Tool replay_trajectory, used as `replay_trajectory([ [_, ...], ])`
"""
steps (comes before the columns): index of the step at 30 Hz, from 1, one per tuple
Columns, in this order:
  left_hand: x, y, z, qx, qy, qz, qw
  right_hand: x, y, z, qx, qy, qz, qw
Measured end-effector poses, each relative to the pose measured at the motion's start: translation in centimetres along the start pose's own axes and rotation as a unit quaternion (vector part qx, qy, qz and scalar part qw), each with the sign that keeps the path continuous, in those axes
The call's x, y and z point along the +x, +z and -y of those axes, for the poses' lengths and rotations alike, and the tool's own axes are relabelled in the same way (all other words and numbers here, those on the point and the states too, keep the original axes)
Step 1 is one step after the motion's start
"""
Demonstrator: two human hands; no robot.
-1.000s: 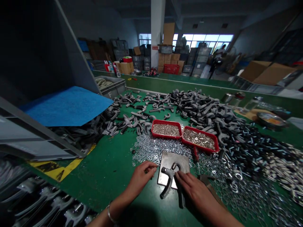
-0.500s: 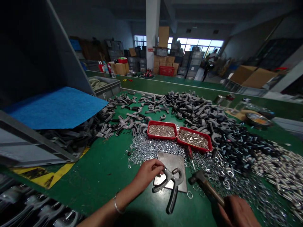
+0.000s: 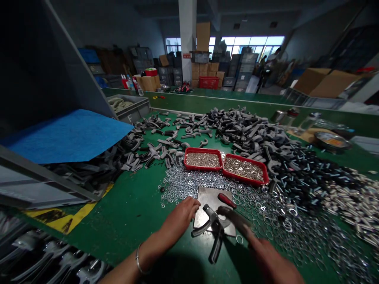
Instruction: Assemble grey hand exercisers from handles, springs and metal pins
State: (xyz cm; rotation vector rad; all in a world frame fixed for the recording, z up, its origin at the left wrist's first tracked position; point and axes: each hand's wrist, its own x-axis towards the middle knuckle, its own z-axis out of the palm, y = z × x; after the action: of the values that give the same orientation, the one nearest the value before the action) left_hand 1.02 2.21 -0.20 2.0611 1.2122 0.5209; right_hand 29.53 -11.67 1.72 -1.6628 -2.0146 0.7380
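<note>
A grey hand-grip piece (image 3: 216, 240) with a spring lies partly on a small steel plate (image 3: 207, 195) on the green table. My left hand (image 3: 180, 215) rests at the plate's left edge, fingers curled against the piece's upper end. My right hand (image 3: 269, 260), blurred by motion, is closed round the handle of a hammer (image 3: 237, 221). The hammer's head is down over the top of the piece. A red-handled tool (image 3: 226, 200) lies on the plate's far right corner.
Two red trays (image 3: 185, 159) (image 3: 266, 175) of small metal parts sit behind the plate amid loose washers (image 3: 183, 183). Beyond lie heaps of grey handles (image 3: 242, 126) and black parts (image 3: 310, 173). A blue sheet (image 3: 65, 136) over a grey crate lies left.
My right hand picked up the hammer from the right and swung its head down onto the grip piece. My left hand moved onto the piece and stays at its upper end.
</note>
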Motion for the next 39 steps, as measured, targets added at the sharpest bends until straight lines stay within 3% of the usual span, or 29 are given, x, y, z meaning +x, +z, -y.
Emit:
replay_trajectory([
  [3,-0.2,-0.7,0.4,0.015,0.001,-0.001,1.000,1.0,0.0,0.4,-0.008,-0.049,0.037,0.998],
  [8,1.0,-1.0,-0.7,0.054,0.036,-0.021,0.998,0.8,0.3,0.5,-0.010,-0.054,-0.036,0.998],
  [12,3.7,0.5,-2.4,0.092,0.090,-0.016,0.992,1.1,1.0,-0.6,0.043,-0.021,0.023,0.999],
  [15,5.7,2.2,-3.4,0.099,0.121,0.006,0.988,0.8,0.9,-1.5,0.136,0.065,-0.054,0.987],
  [18,6.7,3.5,-3.9,0.109,0.127,0.024,0.986,-0.2,0.6,-2.1,0.188,0.196,-0.186,0.944],
  [20,7.0,4.1,-4.0,0.112,0.124,0.027,0.986,-1.0,0.8,-2.4,0.237,0.247,-0.226,0.912],
  [27,7.3,5.1,-3.8,0.107,0.123,0.026,0.986,-1.5,2.9,-2.7,0.430,0.305,-0.194,0.828],
  [34,6.9,6.1,-3.9,0.153,0.112,0.006,0.982,-0.7,3.4,-1.7,0.490,0.295,-0.169,0.803],
  [36,6.6,6.5,-3.6,0.188,0.144,-0.014,0.972,-0.8,3.4,-1.6,0.490,0.299,-0.160,0.803],
  [39,6.4,7.1,-2.7,0.251,0.250,-0.034,0.935,-1.2,3.3,-2.1,0.454,0.291,-0.163,0.826],
])
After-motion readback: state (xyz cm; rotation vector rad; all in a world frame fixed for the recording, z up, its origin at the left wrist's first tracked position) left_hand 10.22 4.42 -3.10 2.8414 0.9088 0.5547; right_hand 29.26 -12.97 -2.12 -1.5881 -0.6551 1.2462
